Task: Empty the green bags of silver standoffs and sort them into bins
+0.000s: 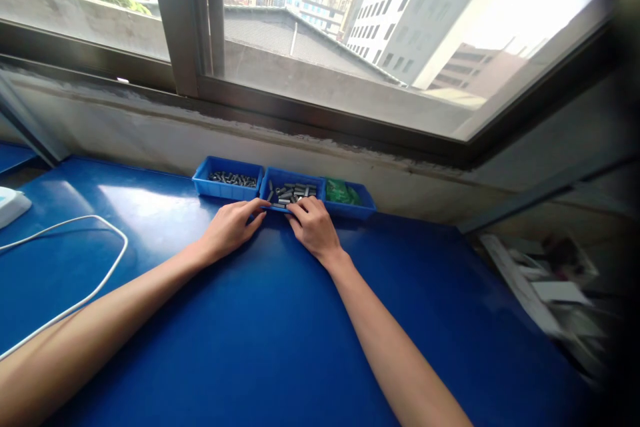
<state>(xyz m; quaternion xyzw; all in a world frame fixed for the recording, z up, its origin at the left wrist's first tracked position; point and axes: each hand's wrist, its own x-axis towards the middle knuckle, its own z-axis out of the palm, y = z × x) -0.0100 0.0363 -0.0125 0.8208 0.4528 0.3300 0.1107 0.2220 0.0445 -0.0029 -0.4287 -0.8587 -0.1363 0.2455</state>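
The middle blue parts bin (321,181) holds many dark metal cylinders (286,197), lying loose in a heap. My left hand (234,225) is at its front left corner, with a fingertip on the rim and the thumb just below. Further right along the same front wall, my right hand (315,227) has its fingers over the rim and its thumb on the near side. Both hands appear closed on the bin's front edge. The right fingers hide part of the cylinders.
To the left stands a blue bin (200,187) of small screws (233,179). A blue bin (367,199) on the right contains a green plastic bag (341,191). A white cable (123,247) crosses the blue table (280,333), and a window (330,80) rises behind.
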